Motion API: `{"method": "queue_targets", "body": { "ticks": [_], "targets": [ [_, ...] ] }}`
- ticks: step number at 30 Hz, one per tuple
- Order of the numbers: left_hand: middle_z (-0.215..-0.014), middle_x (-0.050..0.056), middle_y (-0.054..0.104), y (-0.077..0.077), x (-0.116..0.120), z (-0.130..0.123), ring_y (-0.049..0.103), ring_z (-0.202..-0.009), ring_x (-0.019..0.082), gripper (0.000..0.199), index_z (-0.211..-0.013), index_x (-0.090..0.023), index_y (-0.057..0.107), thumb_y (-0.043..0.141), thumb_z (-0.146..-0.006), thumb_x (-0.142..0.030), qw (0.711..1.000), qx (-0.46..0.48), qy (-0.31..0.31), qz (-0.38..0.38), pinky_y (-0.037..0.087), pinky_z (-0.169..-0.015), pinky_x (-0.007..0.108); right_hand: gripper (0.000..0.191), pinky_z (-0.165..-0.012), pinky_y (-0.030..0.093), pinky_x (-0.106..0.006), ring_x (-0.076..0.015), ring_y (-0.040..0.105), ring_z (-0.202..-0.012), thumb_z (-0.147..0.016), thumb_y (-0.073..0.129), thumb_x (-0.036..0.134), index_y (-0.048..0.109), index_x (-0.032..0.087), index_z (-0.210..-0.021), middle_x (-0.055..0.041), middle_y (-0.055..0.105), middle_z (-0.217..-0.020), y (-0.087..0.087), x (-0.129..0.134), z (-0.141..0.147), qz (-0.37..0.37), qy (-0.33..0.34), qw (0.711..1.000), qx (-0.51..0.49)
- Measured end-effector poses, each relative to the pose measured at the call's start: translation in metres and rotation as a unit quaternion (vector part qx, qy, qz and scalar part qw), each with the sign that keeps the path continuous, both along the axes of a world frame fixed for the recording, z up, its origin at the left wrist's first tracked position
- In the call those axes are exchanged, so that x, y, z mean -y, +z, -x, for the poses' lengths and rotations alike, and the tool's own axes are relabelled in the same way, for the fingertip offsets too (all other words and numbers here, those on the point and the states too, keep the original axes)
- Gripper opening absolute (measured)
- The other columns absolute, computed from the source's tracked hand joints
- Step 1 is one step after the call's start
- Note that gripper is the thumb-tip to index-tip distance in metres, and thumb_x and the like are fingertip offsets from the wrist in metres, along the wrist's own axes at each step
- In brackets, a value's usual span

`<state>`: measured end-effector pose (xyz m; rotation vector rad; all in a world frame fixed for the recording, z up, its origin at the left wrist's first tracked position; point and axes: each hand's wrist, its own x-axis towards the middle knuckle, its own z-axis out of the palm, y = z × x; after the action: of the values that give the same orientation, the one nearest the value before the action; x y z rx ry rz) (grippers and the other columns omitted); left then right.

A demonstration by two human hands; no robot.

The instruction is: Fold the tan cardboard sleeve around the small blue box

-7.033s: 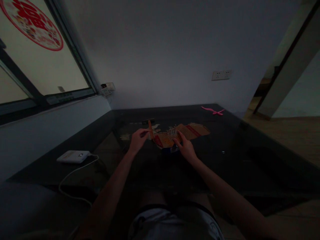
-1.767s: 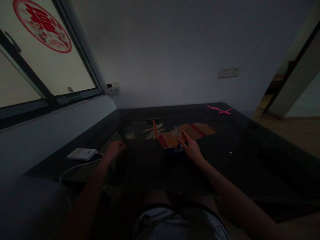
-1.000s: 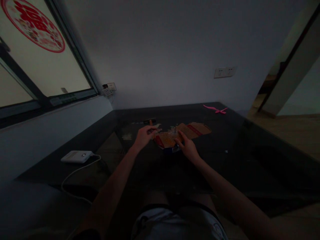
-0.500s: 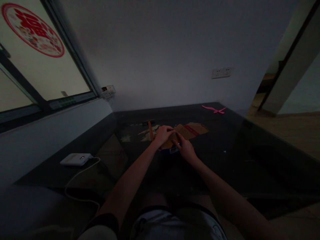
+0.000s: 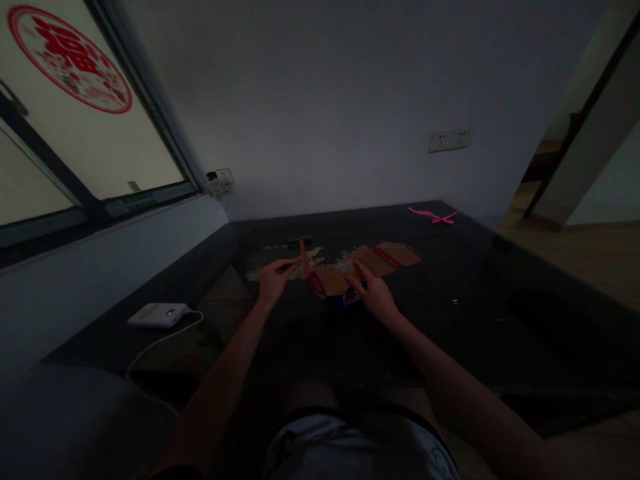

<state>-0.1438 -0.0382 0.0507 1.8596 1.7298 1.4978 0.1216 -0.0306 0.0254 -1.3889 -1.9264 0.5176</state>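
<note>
A brown cardboard piece [image 5: 330,277] with red bands and a ragged surface stretches across the table in front of me. My right hand [image 5: 376,293] grips its near middle edge, thumb and forefinger pressed on it. Under that edge shows something dark blue [image 5: 343,300] with a pale label. My left hand [image 5: 274,280] is off to the left of the cardboard, its fingertips pinched together; what they hold, if anything, is too dark to make out. A narrow brown strip [image 5: 303,259] sticks up at the cardboard's left end. Pale torn paper scraps [image 5: 315,255] lie behind it.
On the dark glossy table [image 5: 450,347], a white power bank [image 5: 159,315] with a cable lies at the left. A pink ribbon-like item [image 5: 443,219] rests at the far right corner. A slim dark object [image 5: 295,244] lies behind the scraps. A wall bounds the back.
My left hand has come away from the cardboard and moved left, uncovering its red-banded left part. My right hand stays on the cardboard. The view has shifted slightly.
</note>
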Motion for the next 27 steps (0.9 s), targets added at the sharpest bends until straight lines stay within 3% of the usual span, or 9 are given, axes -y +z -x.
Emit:
{"method": "queue_targets", "body": {
  "ticks": [4,8,16,22,27],
  "targets": [
    [-0.100,0.004,0.069,-0.023,0.032,0.081,0.062,-0.094,0.019,0.024,-0.091,-0.020,0.069,0.055,-0.076,-0.033,0.988,-0.100,0.077,0.090,0.047,-0.088,0.030,0.059,-0.086,0.044,-0.037,-0.0269,0.058,-0.106,-0.087,0.045,0.049,0.039,0.022,-0.139,-0.0127,0.063,-0.119,0.000,0.001,0.000,-0.007,0.001,1.000,-0.003],
    [-0.100,0.003,0.069,-0.040,0.046,0.125,0.061,-0.097,0.020,0.023,-0.089,-0.022,0.068,0.052,-0.077,-0.031,0.971,-0.161,0.096,0.146,0.045,-0.090,0.030,0.059,-0.085,0.045,-0.037,-0.0262,0.058,-0.106,-0.087,0.045,0.048,0.038,0.023,-0.139,-0.0120,0.064,-0.117,-0.001,0.000,0.000,-0.009,-0.007,1.000,0.004],
    [-0.098,0.004,0.069,-0.052,0.044,0.130,0.062,-0.096,0.019,0.023,-0.087,-0.021,0.068,0.050,-0.077,-0.031,0.963,-0.215,0.027,0.160,0.045,-0.090,0.031,0.058,-0.084,0.046,-0.036,-0.0262,0.060,-0.103,-0.086,0.046,0.048,0.040,0.022,-0.138,-0.0127,0.065,-0.114,-0.002,0.000,0.001,-0.009,-0.010,1.000,-0.005],
    [-0.099,0.003,0.069,-0.057,0.046,0.136,0.061,-0.098,0.019,0.022,-0.087,-0.023,0.067,0.051,-0.075,-0.031,0.960,-0.218,0.028,0.171,0.044,-0.093,0.032,0.059,-0.082,0.046,-0.035,-0.0256,0.061,-0.101,-0.086,0.045,0.050,0.040,0.023,-0.138,-0.0123,0.065,-0.114,-0.003,-0.001,0.001,-0.012,-0.011,1.000,-0.006],
    [-0.105,0.004,0.066,-0.048,0.049,0.126,0.057,-0.106,0.019,0.023,-0.089,-0.023,0.066,0.047,-0.077,-0.028,0.967,-0.224,0.047,0.110,0.040,-0.099,0.034,0.059,-0.081,0.046,-0.034,-0.0255,0.062,-0.098,-0.086,0.045,0.049,0.039,0.023,-0.138,-0.0122,0.065,-0.114,-0.001,0.001,0.001,-0.005,-0.013,1.000,-0.005]
  ]
}}
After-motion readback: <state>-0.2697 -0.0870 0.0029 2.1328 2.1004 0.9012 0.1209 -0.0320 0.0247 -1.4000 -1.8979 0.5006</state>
